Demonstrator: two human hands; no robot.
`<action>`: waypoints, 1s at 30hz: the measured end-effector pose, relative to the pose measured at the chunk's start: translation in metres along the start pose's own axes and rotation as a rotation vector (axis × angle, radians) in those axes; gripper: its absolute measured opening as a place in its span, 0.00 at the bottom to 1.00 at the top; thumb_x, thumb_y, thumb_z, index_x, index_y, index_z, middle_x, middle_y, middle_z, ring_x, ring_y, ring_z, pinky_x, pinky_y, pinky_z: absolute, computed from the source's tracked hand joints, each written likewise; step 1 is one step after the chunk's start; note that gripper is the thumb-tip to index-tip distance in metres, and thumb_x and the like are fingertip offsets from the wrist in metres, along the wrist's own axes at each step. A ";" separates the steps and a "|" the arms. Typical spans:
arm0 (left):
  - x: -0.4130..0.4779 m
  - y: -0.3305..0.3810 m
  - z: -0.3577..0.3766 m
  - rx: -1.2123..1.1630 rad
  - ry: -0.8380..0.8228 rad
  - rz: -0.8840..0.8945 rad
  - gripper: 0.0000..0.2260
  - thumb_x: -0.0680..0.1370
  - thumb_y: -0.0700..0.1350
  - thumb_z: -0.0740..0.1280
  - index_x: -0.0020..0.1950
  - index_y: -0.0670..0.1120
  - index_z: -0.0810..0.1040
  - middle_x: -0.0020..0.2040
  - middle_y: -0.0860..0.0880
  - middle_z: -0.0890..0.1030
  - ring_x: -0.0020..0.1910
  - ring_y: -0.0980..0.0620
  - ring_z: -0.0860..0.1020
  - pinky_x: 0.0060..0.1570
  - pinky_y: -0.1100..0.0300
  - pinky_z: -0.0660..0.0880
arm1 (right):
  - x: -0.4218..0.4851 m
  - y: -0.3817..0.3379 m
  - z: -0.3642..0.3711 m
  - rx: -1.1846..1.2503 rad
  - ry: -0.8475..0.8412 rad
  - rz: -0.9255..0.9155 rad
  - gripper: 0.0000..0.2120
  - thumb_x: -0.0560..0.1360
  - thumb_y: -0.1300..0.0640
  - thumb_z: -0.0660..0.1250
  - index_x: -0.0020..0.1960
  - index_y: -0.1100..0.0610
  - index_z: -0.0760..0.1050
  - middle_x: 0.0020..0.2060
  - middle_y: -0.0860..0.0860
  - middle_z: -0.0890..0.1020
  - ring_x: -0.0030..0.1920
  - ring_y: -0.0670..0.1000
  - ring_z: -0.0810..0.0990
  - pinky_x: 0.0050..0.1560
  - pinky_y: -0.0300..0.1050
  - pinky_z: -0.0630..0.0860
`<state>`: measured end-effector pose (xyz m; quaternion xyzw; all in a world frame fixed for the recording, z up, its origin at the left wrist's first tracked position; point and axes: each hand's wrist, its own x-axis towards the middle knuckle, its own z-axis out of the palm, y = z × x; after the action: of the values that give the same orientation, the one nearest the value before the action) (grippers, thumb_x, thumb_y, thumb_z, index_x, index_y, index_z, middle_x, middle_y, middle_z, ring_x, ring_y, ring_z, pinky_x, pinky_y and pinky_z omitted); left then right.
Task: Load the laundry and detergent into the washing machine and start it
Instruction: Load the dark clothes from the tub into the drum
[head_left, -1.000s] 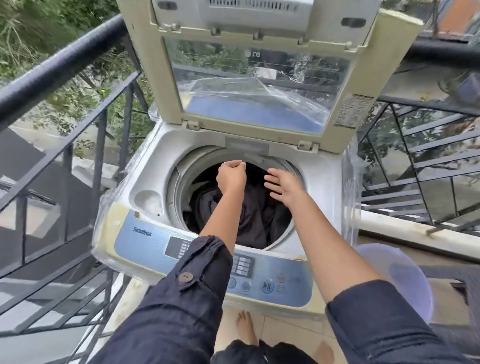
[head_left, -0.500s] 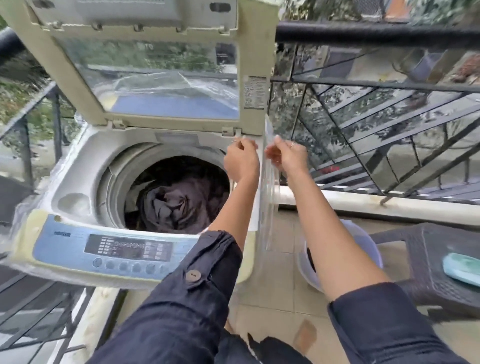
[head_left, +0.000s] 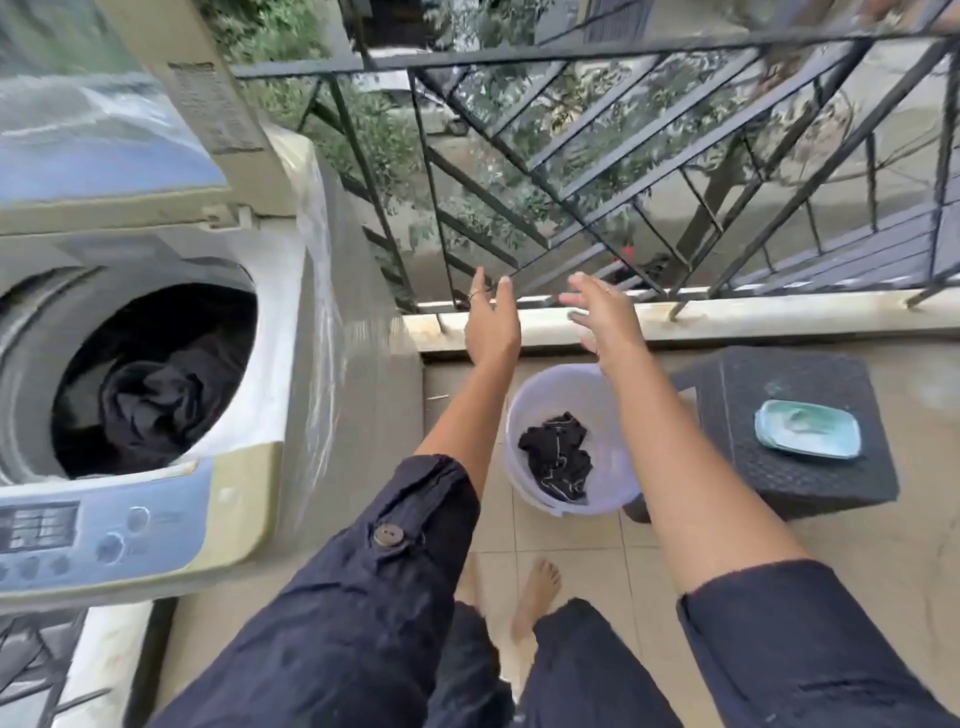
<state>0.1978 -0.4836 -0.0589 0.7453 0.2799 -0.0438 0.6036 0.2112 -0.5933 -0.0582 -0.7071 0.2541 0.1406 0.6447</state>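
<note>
The top-loading washing machine (head_left: 270, 364) stands at the left with its lid (head_left: 104, 156) raised. Dark clothes (head_left: 150, 395) lie in its drum. To its right a pale lilac bucket (head_left: 613, 467) sits on the floor with a dark garment (head_left: 558, 460) in it. My left hand (head_left: 491, 325) and my right hand (head_left: 605, 317) are stretched out above the bucket, fingers straight and spread, holding nothing. A teal packet (head_left: 808, 428) lies on a dark woven stool (head_left: 779, 483) at the right.
A black metal railing (head_left: 571, 171) on a low concrete kerb (head_left: 727, 322) closes the balcony behind the bucket. The machine's blue control panel (head_left: 104, 535) faces me at the lower left. My bare feet (head_left: 535, 597) stand on beige tiles.
My view and both hands swung right, from the drum's opening past the machine's right edge to above the bucket. The hands went from curled to spread fingers.
</note>
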 end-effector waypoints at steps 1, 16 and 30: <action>0.003 -0.009 0.010 0.004 -0.042 -0.019 0.22 0.82 0.52 0.53 0.77 0.53 0.59 0.75 0.51 0.66 0.73 0.47 0.65 0.70 0.53 0.60 | 0.009 0.013 -0.013 -0.027 0.017 0.043 0.19 0.77 0.45 0.57 0.63 0.52 0.73 0.52 0.49 0.81 0.56 0.51 0.77 0.51 0.44 0.67; 0.137 -0.275 0.183 0.268 -0.221 -0.243 0.23 0.83 0.52 0.50 0.78 0.49 0.55 0.76 0.46 0.62 0.75 0.44 0.62 0.72 0.49 0.59 | 0.210 0.299 -0.073 -0.015 0.204 0.382 0.19 0.78 0.49 0.59 0.64 0.57 0.73 0.63 0.55 0.76 0.63 0.56 0.73 0.60 0.51 0.67; 0.258 -0.543 0.293 0.484 -0.130 -0.635 0.31 0.80 0.54 0.59 0.78 0.42 0.53 0.76 0.40 0.60 0.73 0.39 0.62 0.72 0.49 0.61 | 0.372 0.560 -0.033 0.083 0.254 0.620 0.34 0.72 0.55 0.68 0.74 0.56 0.58 0.70 0.58 0.68 0.68 0.59 0.69 0.64 0.50 0.67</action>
<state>0.2393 -0.5979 -0.7168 0.7378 0.4391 -0.3399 0.3838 0.2134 -0.7144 -0.7201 -0.5811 0.5407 0.2304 0.5629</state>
